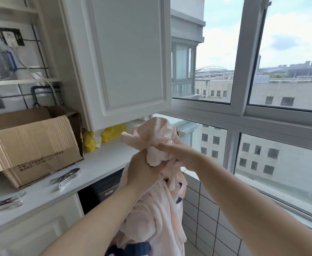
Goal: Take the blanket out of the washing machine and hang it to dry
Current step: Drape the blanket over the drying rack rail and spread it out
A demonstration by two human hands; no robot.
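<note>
Blanket (157,209) is held up in the air in front of the counter, bunched at the top, with the bulk hanging down in loose folds past the bottom of the view. It is judged to be already out of the washing machine (105,189), whose dark front is seen in the recess under the countertop (99,163), just behind the hanging cloth. Whether any part still trails into the drum cannot be told; the lower end is hidden.

Fabric: pale pink, fleecy, thick-looking, with dark navy markings low down. A crumpled knot of it stands above the hands. It is likely heavy and limp if still damp, though wetness itself cannot be read.

Left hand (142,172) is wrapped round the gathered neck of the blanket from below, fingers curled into the cloth. Right hand (173,152) is closed on the upper bunch from the right side, fingers pinching the folds. Both hands touch the fabric and lie close together.

Hanging is judged not yet done: no rail or line is seen carrying the blanket. Spreading out and pegging are left.

Around: metal clips (66,177) are lying on the countertop, further clips (3,202) nearer the left edge. A cardboard box (31,145) stands behind them, a yellow bag (112,133) beyond. A white cabinet door (125,58) hangs above; the window (242,111) runs along the right.
</note>
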